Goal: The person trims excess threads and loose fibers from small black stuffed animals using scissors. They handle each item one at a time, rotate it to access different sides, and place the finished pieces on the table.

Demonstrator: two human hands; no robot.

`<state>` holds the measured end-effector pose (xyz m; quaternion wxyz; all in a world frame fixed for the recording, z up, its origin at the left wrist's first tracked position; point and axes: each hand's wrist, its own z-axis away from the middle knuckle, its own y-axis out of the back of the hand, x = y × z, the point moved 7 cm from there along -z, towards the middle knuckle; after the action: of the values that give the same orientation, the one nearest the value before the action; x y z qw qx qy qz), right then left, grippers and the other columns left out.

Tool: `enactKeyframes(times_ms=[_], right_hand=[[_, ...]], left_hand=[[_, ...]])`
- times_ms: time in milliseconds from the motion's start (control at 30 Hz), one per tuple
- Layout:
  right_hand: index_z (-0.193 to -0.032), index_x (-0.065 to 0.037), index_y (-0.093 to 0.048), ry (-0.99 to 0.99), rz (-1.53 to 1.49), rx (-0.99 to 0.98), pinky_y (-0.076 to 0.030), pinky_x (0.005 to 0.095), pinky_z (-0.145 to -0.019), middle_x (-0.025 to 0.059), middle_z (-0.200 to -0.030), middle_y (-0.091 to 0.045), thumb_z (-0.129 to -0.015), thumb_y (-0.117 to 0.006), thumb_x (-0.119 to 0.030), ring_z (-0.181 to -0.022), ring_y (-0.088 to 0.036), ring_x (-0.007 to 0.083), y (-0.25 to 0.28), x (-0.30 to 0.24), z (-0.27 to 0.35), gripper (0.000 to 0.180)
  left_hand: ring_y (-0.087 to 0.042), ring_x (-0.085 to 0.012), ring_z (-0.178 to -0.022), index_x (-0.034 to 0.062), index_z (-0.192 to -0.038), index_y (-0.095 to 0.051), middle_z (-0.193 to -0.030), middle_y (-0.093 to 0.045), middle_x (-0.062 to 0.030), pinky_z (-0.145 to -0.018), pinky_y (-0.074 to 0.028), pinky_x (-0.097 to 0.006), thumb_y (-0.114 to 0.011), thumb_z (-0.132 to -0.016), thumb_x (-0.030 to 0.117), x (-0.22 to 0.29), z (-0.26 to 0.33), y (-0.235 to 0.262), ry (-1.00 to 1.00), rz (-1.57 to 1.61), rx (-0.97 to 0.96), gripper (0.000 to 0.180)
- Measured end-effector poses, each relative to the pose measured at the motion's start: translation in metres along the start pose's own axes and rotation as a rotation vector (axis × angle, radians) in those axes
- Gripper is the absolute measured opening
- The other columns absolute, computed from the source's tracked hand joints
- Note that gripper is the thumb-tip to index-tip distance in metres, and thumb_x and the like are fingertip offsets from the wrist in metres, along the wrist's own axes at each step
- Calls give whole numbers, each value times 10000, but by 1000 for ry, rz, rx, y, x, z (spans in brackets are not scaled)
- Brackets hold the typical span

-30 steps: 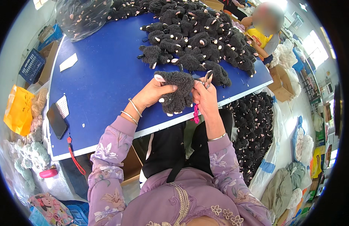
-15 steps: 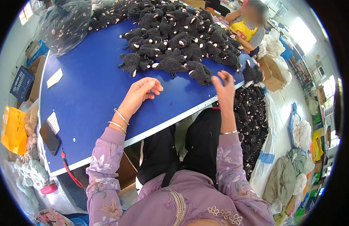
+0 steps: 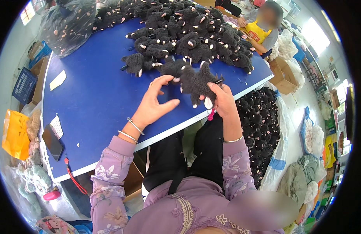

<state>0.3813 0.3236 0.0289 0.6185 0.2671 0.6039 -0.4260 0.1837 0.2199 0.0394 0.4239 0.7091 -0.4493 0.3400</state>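
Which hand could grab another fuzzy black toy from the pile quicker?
Probably the left hand. It is open, only its fingertips touch the black plush toy, and the pile lies just beyond. The right hand is busy gripping that toy along with something pink.

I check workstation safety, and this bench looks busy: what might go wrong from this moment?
1. The right hand grips a black plush toy together with a pink-handled tool, while the left hand reaches in close; its fingers may get nicked.
2. The toy is held at the blue table edge, so it may drop into the bag of toys below.
3. The phone lies near the table's edge and could get knocked off.
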Motion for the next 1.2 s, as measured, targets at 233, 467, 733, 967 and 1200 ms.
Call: enactKeyframes(times_ms=[233,467,733,967,1200], right_hand=[[-928,63,-619,20,-264,99,-488,269,-485,115,-776,-648,-922,-552,-204,-565,-611,180,-34,6,1,275],[-875,7,-607,-24,-241,-58,-386,250,-389,90,-717,-631,-936,-539,-230,-486,-544,139,-63,14,-12,253],[-1080,-1,-585,-26,-65,-126,-433,199,-465,42,-945,-659,-951,-540,-305,-584,-550,51,-60,6,-8,333],[-1144,46,-559,74,-184,-140,-511,289,-818,93,-1050,-632,-829,-633,8,-906,-625,151,-71,6,-10,325],[-1194,38,-505,104,-225,-198,-518,306,-839,107,-1074,-616,-811,-590,50,-946,-624,166,-69,6,-4,392]], left_hand=[[-395,-332,-1284,101,-1378,-390,-1427,-355,-156,-1055,-362,-404,-797,-643,105,24,5,-3,-139,-277,54,841],[-565,-364,-1030,69,-1229,-487,-1153,-544,-165,-839,-490,-411,-708,-679,54,-13,9,4,27,-370,61,592],[-522,-335,-935,82,-1254,-502,-974,-510,-115,-797,-476,-404,-691,-654,-2,16,8,12,-83,-574,186,634],[-481,-266,-1164,52,-1467,-205,-1278,-460,-163,-985,-416,-359,-701,-726,16,8,11,3,-55,157,113,893],[-595,-124,-961,-37,-1261,-509,-1087,-633,-66,-846,-491,-289,-684,-849,102,-33,12,-6,402,502,-259,469]])
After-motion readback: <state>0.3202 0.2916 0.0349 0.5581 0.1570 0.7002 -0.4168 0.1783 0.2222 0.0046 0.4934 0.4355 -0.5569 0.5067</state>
